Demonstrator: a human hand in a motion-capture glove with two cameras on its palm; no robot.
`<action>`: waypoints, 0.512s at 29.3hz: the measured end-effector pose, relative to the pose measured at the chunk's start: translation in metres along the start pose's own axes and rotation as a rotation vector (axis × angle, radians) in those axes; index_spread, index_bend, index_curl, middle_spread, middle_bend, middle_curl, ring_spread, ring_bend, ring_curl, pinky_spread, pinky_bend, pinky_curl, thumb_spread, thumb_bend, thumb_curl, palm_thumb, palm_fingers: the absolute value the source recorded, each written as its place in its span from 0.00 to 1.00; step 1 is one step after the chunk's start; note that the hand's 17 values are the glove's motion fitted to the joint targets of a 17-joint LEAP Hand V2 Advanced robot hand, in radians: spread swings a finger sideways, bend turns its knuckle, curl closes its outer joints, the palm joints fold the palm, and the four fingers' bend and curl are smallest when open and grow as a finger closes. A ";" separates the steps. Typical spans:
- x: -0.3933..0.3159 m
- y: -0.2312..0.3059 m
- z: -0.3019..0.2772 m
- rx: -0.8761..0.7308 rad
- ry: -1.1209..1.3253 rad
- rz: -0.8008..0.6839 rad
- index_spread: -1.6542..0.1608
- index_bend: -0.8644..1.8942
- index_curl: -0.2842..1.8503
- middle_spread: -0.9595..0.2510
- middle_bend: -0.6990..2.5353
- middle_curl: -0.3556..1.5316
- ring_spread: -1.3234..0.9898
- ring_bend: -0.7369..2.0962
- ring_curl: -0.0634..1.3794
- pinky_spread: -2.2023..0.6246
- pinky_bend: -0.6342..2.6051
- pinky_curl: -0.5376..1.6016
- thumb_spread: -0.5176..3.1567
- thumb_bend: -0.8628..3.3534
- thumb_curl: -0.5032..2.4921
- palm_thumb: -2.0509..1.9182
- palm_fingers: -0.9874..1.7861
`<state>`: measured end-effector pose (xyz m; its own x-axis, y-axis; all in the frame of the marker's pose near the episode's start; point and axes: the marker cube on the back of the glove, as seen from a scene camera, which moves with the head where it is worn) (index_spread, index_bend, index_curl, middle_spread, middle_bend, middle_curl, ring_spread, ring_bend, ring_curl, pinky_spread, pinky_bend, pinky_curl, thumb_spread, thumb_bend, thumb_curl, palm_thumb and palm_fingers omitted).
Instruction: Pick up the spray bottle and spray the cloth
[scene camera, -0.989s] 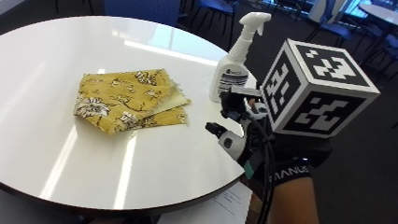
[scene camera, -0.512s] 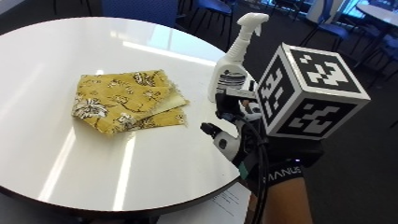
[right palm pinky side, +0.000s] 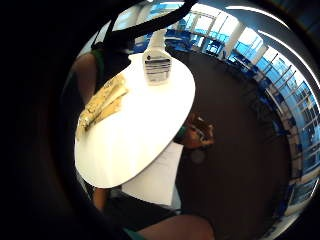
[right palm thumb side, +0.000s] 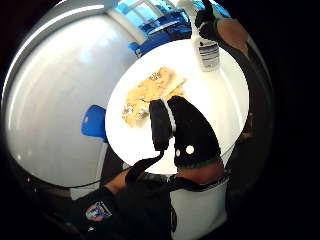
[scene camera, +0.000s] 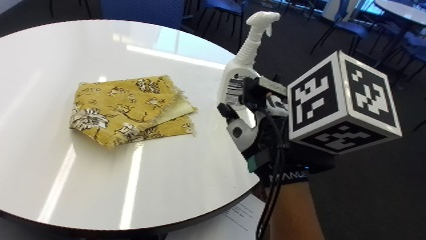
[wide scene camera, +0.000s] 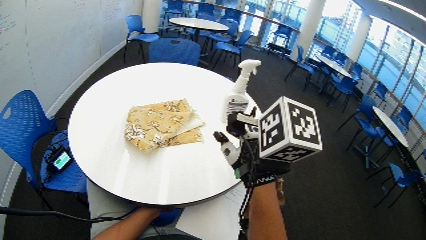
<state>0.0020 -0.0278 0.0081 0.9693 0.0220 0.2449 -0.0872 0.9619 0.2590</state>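
A white spray bottle (scene camera: 241, 75) stands upright at the right edge of the round white table (scene camera: 100, 190); it also shows in the palm views (right palm pinky side: 157, 65) (right palm thumb side: 207, 50). A folded yellow flowered cloth (scene camera: 130, 110) lies flat to the bottle's left (wide scene camera: 160, 125) (right palm thumb side: 150, 92). My gloved right hand (scene camera: 256, 132) hovers just in front of the bottle on the near side, its fingers reaching toward the bottle's body with a gap left. The thumb (right palm thumb side: 167, 125) is relaxed and holds nothing.
A sheet of paper (scene camera: 243, 217) lies below the table's near edge. Blue chairs (wide scene camera: 26, 130) stand around the table, and more tables and chairs fill the room behind. The person's bare left hand (wide scene camera: 130, 225) is at the near table edge.
My right hand has edged a little closer to the bottle. Bottle and cloth have not moved.
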 end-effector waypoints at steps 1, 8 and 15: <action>0.000 -0.004 0.000 0.007 -0.017 0.010 0.69 0.37 0.26 0.73 0.29 0.34 0.56 0.40 0.23 0.85 0.25 0.36 0.48 0.23 0.24 0.63 0.61; -0.008 -0.031 0.008 0.013 -0.052 0.053 0.69 0.37 0.27 0.74 0.28 0.35 0.56 0.40 0.25 0.84 0.25 0.37 0.49 0.22 0.25 0.64 0.61; -0.025 -0.065 0.022 0.067 -0.135 0.085 0.70 0.37 0.27 0.74 0.28 0.36 0.56 0.39 0.26 0.84 0.25 0.38 0.49 0.22 0.25 0.64 0.61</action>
<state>-0.0216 -0.0972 0.0057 0.9186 0.0609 0.3904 -0.1866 0.9378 0.2928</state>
